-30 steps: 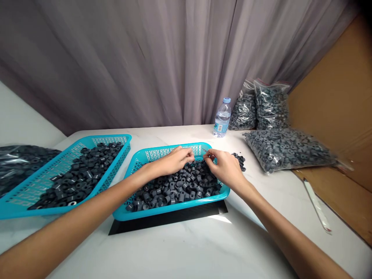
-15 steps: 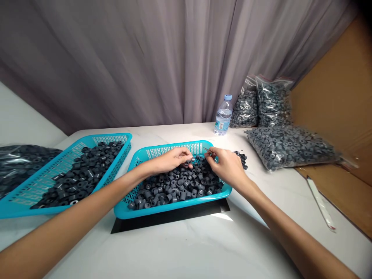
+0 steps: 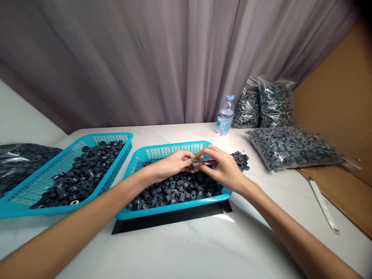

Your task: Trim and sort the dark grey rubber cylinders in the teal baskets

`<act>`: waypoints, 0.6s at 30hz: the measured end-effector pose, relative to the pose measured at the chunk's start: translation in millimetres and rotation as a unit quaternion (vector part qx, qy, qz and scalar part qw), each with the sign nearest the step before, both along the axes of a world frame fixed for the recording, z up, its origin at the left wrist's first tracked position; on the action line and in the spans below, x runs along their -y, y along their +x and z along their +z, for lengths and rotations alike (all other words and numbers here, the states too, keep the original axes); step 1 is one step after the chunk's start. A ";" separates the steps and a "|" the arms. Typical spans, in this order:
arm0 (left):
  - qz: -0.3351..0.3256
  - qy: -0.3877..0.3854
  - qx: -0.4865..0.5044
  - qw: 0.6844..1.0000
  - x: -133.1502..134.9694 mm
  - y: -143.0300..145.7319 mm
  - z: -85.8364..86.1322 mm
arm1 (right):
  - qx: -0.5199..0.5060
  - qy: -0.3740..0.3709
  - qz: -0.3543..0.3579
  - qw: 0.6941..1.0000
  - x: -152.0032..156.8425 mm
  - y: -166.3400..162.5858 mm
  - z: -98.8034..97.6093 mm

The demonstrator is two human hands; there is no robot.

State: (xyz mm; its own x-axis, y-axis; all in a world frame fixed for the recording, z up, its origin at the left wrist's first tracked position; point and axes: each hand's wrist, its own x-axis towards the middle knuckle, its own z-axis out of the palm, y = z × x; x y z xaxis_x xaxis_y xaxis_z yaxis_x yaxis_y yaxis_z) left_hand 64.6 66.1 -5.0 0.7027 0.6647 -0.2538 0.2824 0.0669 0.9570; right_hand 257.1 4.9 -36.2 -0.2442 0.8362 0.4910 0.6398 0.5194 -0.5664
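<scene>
Rings point(image 3: 180, 190), dark grey and thick-walled, lie loose in a heap in the front basket point(image 3: 168, 209), directly under the person's two hands. Right hand point(image 3: 225, 164): closed round a slim metal tool point(image 3: 205, 162), thumb below and fingers above, tip toward the left; probably gripped this way for fine control close to the fingertips. Left hand point(image 3: 171, 166): comes over the heap, its fingertips meeting the right hand's at the tool's tip; overlap hides the contact, so I cannot tell whether a ring is pinched there. Meeting above the heap likely keeps the supply near and lets the basket catch drops. Black board point(image 3: 174, 221) shows under the basket's near edge, perhaps as a prop; purpose uncertain. Second basket point(image 3: 17, 212), also holding rings, stands to the left, beneath the left forearm's line, presumably to keep two lots apart. Small loose pile point(image 3: 241, 161) lies just beyond the right hand. Filled bag point(image 3: 290, 149) lies farther right, and a water bottle point(image 3: 224, 120) stands at the back, seemingly placed there to leave elbow room
</scene>
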 end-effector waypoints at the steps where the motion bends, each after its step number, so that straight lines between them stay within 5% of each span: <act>1: 0.006 -0.013 0.009 1.000 0.9 -0.4 -0.1 | -0.004 -0.005 0.010 1.000 -0.8 1.1 -0.6; 9: 0.011 -0.076 0.061 0.995 4.4 -9.8 -8.5 | -0.038 -0.025 0.069 0.997 -2.8 4.4 -4.1; 18: 0.102 -0.178 0.110 0.973 16.9 -13.4 -1.1 | -0.155 -0.085 0.095 0.980 -1.4 -0.2 -3.2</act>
